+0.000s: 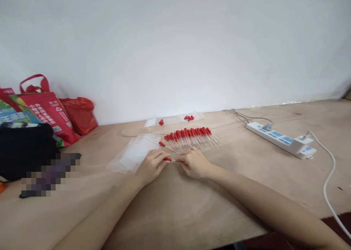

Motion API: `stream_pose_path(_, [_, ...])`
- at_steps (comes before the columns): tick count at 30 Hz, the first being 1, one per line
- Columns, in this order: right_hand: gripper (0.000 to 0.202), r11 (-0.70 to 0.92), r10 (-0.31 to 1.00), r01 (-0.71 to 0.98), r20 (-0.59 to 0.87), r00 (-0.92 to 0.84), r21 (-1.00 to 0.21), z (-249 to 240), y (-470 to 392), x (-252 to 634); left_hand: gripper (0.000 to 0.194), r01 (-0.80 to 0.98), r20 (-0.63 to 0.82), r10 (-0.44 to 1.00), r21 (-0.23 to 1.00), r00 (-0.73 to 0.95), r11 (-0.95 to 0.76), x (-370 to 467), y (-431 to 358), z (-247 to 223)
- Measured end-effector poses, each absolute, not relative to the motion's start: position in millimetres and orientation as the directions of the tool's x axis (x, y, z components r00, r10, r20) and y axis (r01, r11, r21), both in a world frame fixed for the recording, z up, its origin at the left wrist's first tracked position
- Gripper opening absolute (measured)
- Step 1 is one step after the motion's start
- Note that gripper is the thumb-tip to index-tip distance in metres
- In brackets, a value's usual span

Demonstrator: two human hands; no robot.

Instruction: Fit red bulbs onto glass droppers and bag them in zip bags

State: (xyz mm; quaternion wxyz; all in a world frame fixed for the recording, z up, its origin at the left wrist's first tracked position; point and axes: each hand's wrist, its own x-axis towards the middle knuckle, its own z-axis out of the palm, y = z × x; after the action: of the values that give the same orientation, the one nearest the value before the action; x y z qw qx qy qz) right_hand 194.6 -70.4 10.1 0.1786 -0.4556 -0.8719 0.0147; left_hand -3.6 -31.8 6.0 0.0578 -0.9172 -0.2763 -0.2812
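Observation:
Between my two hands lies a dropper (172, 160) with a red rubber bulb and a thin clear tube. My left hand (152, 165) pinches it at the red bulb. The fingers of my right hand (194, 163) are closed round the tube, hiding its far end. Just beyond my hands, a row of similar red-bulbed droppers (189, 137) lies side by side on the wooden table (175, 213). One separate dropper (162, 144) rests left of the row, close to a stack of clear plastic bags (137, 153).
Loose red bulbs (189, 117) and small clear bags (172, 120) lie near the wall. A white power strip (276, 137) with a plug and cable (326, 180) is on the right. Red shopping bags (49, 114) and black cloth (24, 147) occupy the left side.

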Motion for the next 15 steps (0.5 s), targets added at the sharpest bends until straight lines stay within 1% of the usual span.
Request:
stream_pose_path(2, [0.022, 0.506, 0.853, 0.825, 0.286, -0.436, -0.251, 14, -62, 191, 0.029, 0.699, 0.549, 0.608, 0.059, 0.574, -0.713, -13, -23, 5])
stream_pose_path(4, [0.023, 0.398, 0.905, 0.855, 0.293, -0.308, -0.332, 14, -50, 184, 0.035, 0.873, 0.550, 0.751, 0.079, 0.365, -0.481, -26, -12, 3])
stream_pose_path(6, [0.024, 0.303, 0.930, 0.878, 0.314, -0.189, -0.370, 12, -35, 175, 0.039, 0.956, 0.484, 0.849, 0.074, 0.214, -0.283, -38, -3, 0])
stream_pose_path(8, [0.023, 0.233, 0.939, 0.904, 0.326, -0.113, -0.359, 8, -22, 164, 0.044, 0.987, 0.384, 0.915, 0.053, 0.122, -0.154, -48, 3, -3])
stream_pose_path(11, [0.021, 0.184, 0.948, 0.931, 0.309, -0.082, -0.316, 3, -9, 148, 0.056, 0.998, 0.225, 0.973, 0.024, 0.044, -0.050, -54, 6, -4])
stream_pose_path(13, [0.020, 0.179, 0.953, 0.939, 0.290, -0.092, -0.293, 0, -6, 139, 0.061, 1.000, 0.152, 0.988, 0.015, 0.017, -0.020, -54, 6, -2])
stream_pose_path(15, [0.019, 0.171, 0.958, 0.945, 0.273, -0.093, -0.279, -1, -4, 133, 0.055, 1.000, 0.125, 0.992, 0.006, 0.022, -0.023, -51, 5, 0])
